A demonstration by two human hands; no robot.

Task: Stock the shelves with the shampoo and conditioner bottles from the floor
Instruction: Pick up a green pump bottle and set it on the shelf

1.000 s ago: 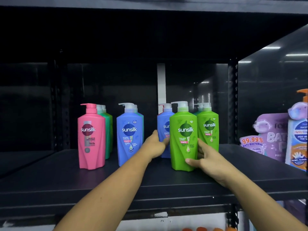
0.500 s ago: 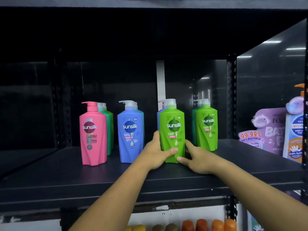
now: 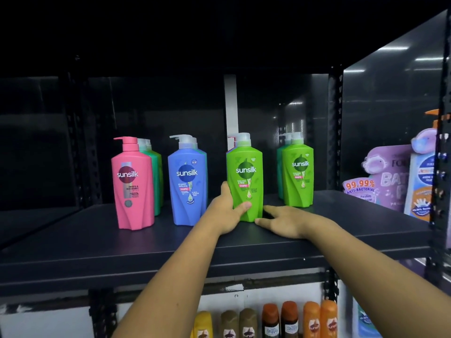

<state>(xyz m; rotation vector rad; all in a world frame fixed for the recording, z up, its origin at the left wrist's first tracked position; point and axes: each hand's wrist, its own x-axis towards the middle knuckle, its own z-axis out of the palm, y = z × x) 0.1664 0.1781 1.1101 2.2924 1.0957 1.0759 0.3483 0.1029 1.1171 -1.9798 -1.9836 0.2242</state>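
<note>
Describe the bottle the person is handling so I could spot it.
On the dark shelf, start at the pink bottle on the left and pass the blue bottle. Next, before the green pair at the right, stands a bright green bottle. Only this one has the left hand gripping its lower part and the right hand touching its base.

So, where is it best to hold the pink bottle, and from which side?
Grip the pink bottle round its body at mid-height, coming from the front. It stands upright with free space on both sides for thumb and fingers; green bottles stand close behind it, and the pump neck is thin.
</note>
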